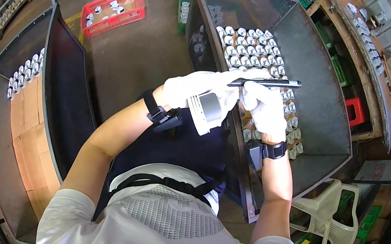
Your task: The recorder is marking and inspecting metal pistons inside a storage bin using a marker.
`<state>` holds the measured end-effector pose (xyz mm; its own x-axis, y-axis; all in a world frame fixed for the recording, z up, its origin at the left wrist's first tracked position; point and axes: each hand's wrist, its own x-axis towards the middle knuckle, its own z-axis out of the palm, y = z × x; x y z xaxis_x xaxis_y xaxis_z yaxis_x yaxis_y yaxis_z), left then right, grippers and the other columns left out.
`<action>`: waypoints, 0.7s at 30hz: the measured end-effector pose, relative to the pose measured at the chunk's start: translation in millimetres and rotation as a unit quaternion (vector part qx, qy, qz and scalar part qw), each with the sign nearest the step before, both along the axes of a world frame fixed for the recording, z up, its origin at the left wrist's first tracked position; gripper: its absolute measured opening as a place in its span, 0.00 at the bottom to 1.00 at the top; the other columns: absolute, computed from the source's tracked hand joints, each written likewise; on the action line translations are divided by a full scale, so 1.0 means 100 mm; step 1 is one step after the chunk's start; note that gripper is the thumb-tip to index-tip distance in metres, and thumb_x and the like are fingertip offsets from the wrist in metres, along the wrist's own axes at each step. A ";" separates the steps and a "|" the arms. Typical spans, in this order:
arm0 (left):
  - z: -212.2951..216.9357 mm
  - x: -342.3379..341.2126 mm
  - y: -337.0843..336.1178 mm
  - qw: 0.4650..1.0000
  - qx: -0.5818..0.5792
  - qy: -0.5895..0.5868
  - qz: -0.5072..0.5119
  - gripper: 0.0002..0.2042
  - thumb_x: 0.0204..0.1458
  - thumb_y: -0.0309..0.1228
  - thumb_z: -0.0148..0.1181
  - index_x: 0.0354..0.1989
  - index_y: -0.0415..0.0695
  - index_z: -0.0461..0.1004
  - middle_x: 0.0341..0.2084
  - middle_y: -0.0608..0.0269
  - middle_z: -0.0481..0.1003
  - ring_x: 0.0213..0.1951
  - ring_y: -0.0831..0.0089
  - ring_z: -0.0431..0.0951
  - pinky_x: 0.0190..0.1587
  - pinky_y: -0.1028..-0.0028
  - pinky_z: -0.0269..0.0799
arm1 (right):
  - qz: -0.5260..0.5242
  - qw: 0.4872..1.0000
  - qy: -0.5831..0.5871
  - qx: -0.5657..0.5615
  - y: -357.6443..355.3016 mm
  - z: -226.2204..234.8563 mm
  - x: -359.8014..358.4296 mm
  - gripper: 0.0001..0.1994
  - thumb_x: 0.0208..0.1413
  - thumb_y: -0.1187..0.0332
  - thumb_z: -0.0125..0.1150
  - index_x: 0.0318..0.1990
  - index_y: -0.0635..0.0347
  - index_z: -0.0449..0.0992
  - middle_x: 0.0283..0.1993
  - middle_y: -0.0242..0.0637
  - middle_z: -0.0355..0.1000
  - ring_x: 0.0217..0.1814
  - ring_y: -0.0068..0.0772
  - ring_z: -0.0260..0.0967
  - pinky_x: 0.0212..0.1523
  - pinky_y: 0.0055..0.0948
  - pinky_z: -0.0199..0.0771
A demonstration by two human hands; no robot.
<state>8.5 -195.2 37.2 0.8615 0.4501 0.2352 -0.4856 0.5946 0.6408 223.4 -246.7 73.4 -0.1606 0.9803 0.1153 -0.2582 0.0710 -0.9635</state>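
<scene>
My left hand (194, 86), in a white glove, is closed on a metal piston (206, 112) with a grey skirt and ringed, pale lower end. The piston hangs tilted in front of my body. My right hand (266, 111), also gloved, is close beside it, its fingers closed on a black marker pen (278, 84). The pen lies nearly level, its left end close to the left glove's fingers. Beyond and beneath my hands, rows of similar pistons (249, 53) stand on cardboard in a dark metal cart (312, 80). My hands partly hide these rows.
At left is another cart with cardboard (31, 119) and several pistons (26, 72). A red crate (115, 11) with loose pistons is on the floor ahead. A green crate (183, 12) touches the cart's far side. At right are a white plastic chair (323, 212) and a wooden shelf (347, 49).
</scene>
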 end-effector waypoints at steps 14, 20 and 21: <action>0.15 0.10 -0.33 0.989 0.010 0.141 -0.044 0.17 0.63 0.44 0.53 0.38 0.40 0.74 0.28 0.61 0.77 0.31 0.69 0.79 0.36 0.70 0.77 | 0.042 0.942 -0.277 0.185 -0.08 0.12 0.08 0.19 0.56 0.66 0.62 0.55 0.61 0.75 0.40 0.38 0.76 0.44 0.33 0.74 0.49 0.33 0.73; 0.05 0.00 -0.21 0.898 0.363 0.231 0.089 0.17 0.65 0.44 0.51 0.38 0.41 0.74 0.27 0.65 0.74 0.31 0.78 0.75 0.35 0.74 0.71 | -0.031 0.980 -0.072 -0.186 0.16 0.19 -0.06 0.16 0.63 0.66 0.53 0.56 0.57 0.75 0.32 0.28 0.75 0.20 0.12 0.57 0.20 0.14 0.56; 0.01 -0.02 -0.23 0.835 0.496 0.192 0.143 0.17 0.65 0.44 0.50 0.39 0.40 0.73 0.27 0.65 0.73 0.31 0.77 0.74 0.36 0.74 0.70 | -0.083 0.993 0.003 -0.086 0.23 0.08 0.11 0.13 0.62 0.64 0.56 0.50 0.58 0.78 0.29 0.28 0.74 0.19 0.13 0.57 0.17 0.14 0.53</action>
<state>6.1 -217.8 38.2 0.8499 0.3973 0.3463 -0.1629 -0.4268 0.8896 234.5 -223.4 81.7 0.0048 0.9984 -0.0556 -0.2625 -0.0524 -0.9635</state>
